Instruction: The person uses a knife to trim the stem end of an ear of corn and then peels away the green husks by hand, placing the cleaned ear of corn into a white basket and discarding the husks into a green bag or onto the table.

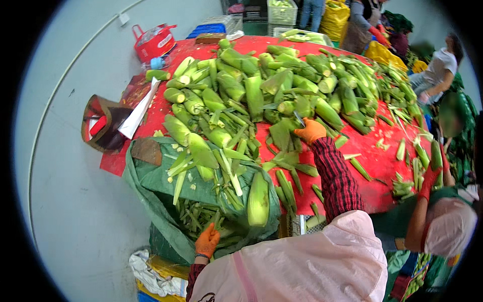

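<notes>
My right hand point(311, 131), in an orange glove, grips a knife point(299, 119) over green husk leaves point(283, 137) beside the heaped corn cobs point(232, 84) in husks. My left hand point(206, 241), also gloved in orange, is low at the open green sack point(146, 178), fingers closed at some loose husk scraps point(193, 216) inside; what they hold is unclear. A whole husked cob point(258, 199) lies on the sack's right part, and cut leaves are strewn across its upper part.
The red table point(372, 196) bends away to a red bag point(156, 48), brown bag point(98, 126) and crates point(282, 12) against the wall. At right, a co-worker's red-gloved hands point(430, 178) hold a cob; other people point(435, 70) stand beyond, near yellow sacks point(332, 22).
</notes>
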